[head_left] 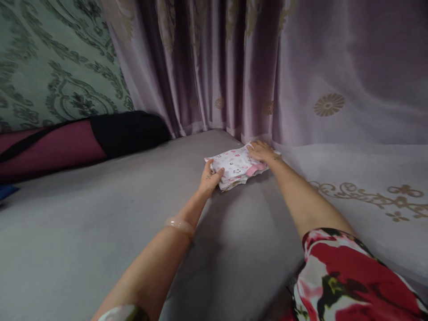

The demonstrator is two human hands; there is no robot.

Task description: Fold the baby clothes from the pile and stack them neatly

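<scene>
A small stack of folded clothes (236, 164), white with pink and dark prints and a pink trim, lies on the grey sheet (127, 214). At its left end my left hand (211, 178) grips the edge, thumb on top and the other fingers along the side and partly hidden. My right hand (262, 152) lies on top of the far right corner, fingers stretched over the cloth. Several layers show along the near edge of the stack. A pale bangle (180, 226) circles my left forearm.
Purple curtains (217, 67) hang just behind the stack and spread down the right side. A long maroon and black bag (100, 138) lies along the patterned green wall (63, 58). Something blue (7, 191) shows at the left edge.
</scene>
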